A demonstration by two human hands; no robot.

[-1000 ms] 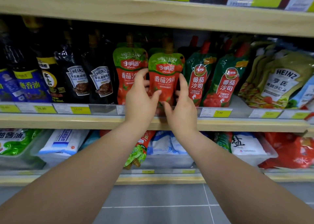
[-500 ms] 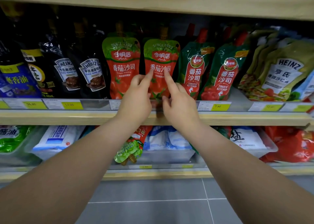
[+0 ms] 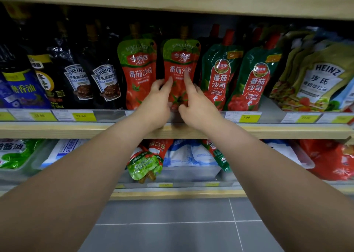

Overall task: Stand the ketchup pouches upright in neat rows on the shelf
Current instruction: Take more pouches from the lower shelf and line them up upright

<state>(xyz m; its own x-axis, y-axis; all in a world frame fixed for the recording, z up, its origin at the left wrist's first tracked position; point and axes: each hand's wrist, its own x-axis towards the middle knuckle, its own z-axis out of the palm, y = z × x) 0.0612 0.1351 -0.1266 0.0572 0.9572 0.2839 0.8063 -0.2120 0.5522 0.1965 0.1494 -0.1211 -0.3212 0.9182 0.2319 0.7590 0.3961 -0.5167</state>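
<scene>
Two red ketchup pouches with green tops stand upright side by side on the middle shelf (image 3: 57, 130). The left pouch (image 3: 138, 70) is free. Both hands are on the right pouch (image 3: 180, 60). My left hand (image 3: 157, 102) curls at its lower left edge, index finger and thumb on the front. My right hand (image 3: 197, 106) presses its index finger on the front, thumb low on the pouch. Two dark green ketchup pouches (image 3: 220, 75) (image 3: 256, 79) lean to the right of it. Another green-topped pouch (image 3: 145, 165) hangs upside down on the shelf below.
Black Heinz pepper sauce pouches (image 3: 76, 79) and dark bottles fill the shelf's left side. Olive Heinz dressing pouches (image 3: 321, 79) lean at the right. A clear price strip (image 3: 249, 116) runs along the shelf front. White bags lie in bins on the lower shelf; grey floor tiles below.
The pouch held at its sides a second ago now stands further back, level with its left neighbour. My fingers have shifted from its sides to its front.
</scene>
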